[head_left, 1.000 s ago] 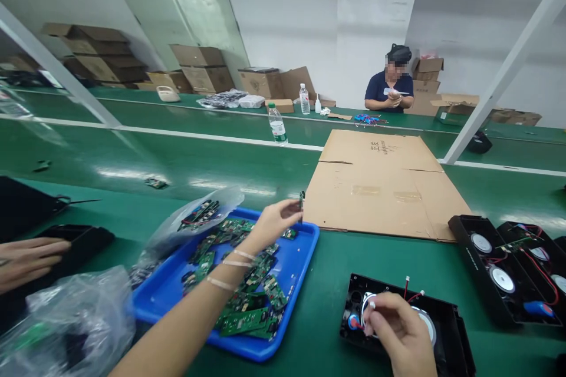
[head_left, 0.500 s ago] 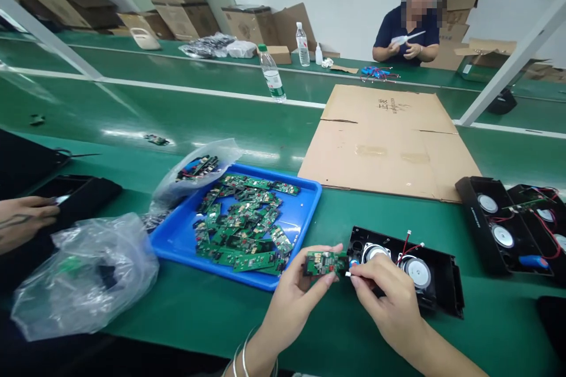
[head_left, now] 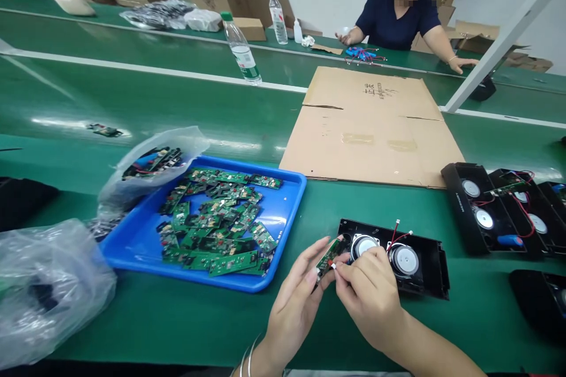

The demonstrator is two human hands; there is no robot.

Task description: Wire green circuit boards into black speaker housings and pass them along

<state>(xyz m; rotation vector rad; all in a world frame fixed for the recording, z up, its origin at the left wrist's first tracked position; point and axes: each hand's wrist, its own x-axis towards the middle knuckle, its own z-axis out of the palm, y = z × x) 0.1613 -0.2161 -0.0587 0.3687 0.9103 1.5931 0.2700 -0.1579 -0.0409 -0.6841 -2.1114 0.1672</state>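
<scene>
My left hand (head_left: pixel 297 300) holds a green circuit board (head_left: pixel 328 258) tilted on its edge between thumb and fingers. Close against the board, my right hand (head_left: pixel 370 291) pinches a small white connector (head_left: pixel 333 266). Behind both hands lies a black speaker housing (head_left: pixel 430 265) with two round speakers (head_left: pixel 405 260); my right hand partly covers it. Two thin red wires with white ends (head_left: pixel 397 232) stick up from the housing. Left of my hands, a blue tray (head_left: pixel 295 203) holds several green circuit boards (head_left: pixel 234 263).
A flat cardboard sheet (head_left: pixel 367 156) lies beyond the housing. More black housings (head_left: pixel 464 206) stand at the right. Plastic bags (head_left: pixel 48 300) lie at the left. Across the bench are bottles (head_left: pixel 243 56) and a person (head_left: pixel 393 15) near blue parts with wires (head_left: pixel 362 54).
My left hand has turned the board from flat to tilted, and the right hand's connector is now beside its middle. The view has shifted right. The person opposite has spread both arms.
</scene>
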